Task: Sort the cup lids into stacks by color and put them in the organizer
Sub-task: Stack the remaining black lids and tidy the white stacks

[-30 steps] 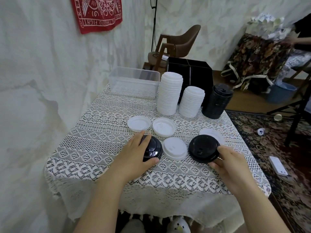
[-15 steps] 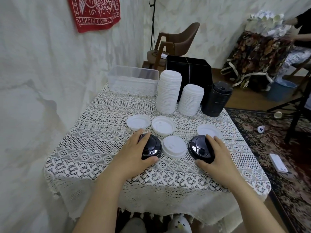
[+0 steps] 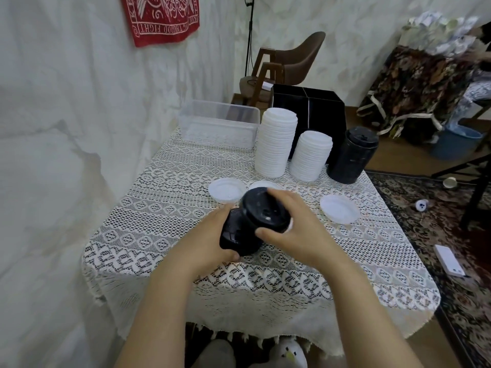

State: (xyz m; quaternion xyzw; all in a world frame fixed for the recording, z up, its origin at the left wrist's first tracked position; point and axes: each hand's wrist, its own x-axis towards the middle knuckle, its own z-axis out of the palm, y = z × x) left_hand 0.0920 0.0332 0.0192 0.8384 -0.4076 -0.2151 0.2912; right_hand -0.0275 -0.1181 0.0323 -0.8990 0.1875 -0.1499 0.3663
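Just past the near table edge (image 3: 265,296), the left hand (image 3: 210,240) grips a black lid (image 3: 236,243) low over the cloth. The right hand (image 3: 295,229) clasps a second black lid (image 3: 265,213), tilted and overlapping the first. Half a second ago these lids lay flat and apart, one under each hand; the right one has now crossed over, so I judge the black pair is being nested. Just beyond the hands lie loose white lids (image 3: 225,191), with another (image 3: 339,208) right of the right hand. Farther off stand two white stacks (image 3: 276,144), a black stack (image 3: 350,155) and the organizer (image 3: 308,107) behind them. The way to the black stack passes over that right-side lid, close to the table's right edge.
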